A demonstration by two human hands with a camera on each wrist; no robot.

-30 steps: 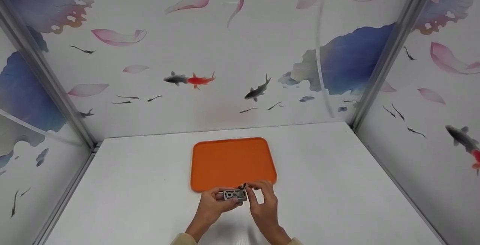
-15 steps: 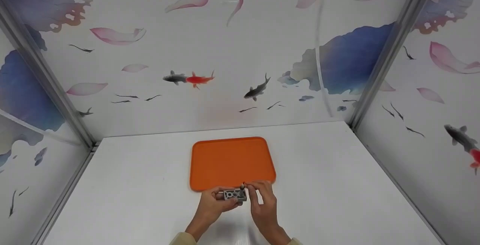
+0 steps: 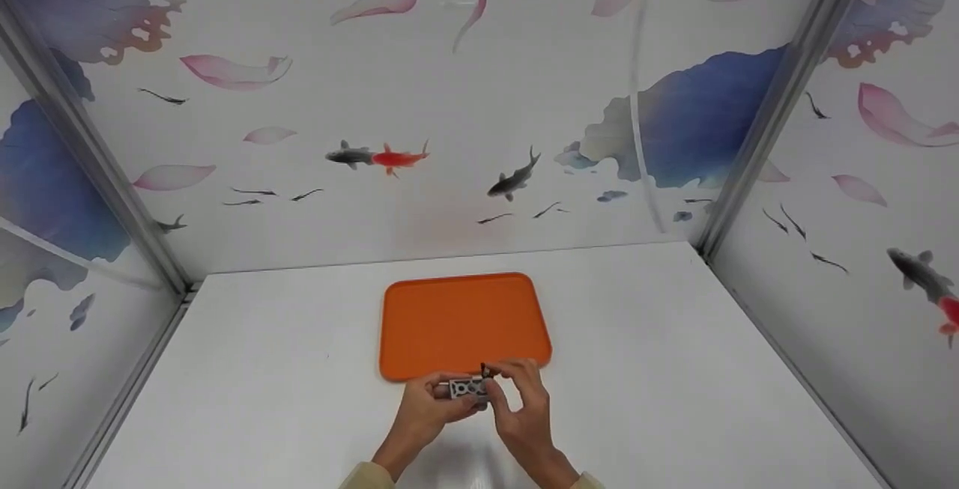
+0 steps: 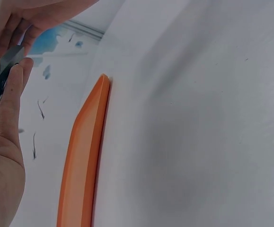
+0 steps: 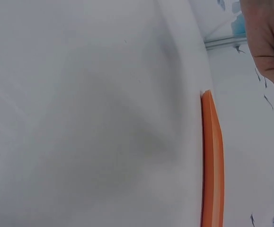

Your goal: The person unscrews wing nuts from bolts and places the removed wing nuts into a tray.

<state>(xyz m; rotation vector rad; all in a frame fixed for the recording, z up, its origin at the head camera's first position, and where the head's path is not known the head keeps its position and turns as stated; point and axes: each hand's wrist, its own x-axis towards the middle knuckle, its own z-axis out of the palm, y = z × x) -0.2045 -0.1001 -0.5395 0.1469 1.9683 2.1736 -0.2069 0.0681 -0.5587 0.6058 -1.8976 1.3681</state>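
In the head view, my left hand point(image 3: 423, 410) grips a small grey rectangular block point(image 3: 464, 389) with round holes and cut-outs in its face. The left thumb lies along the lower edge. At the block's upper right corner sits a small dark piece point(image 3: 485, 371), which my right hand point(image 3: 524, 407) pinches between thumb and forefinger. The right thumb covers the block's right end. In the left wrist view, the left hand point(image 4: 6, 123) holds the block point(image 4: 2, 75) edge-on, with the right hand point(image 4: 51, 12) above it.
An orange tray point(image 3: 464, 324) lies on the white table point(image 3: 637, 369), just beyond the hands. Printed white panels point(image 3: 449, 99) with metal corner posts point(image 3: 787, 99) enclose the table at the back and both sides.
The right thumb has moved left onto the block's right end, and the right hand has come closer to the block. The left hand keeps its hold, nearly still.
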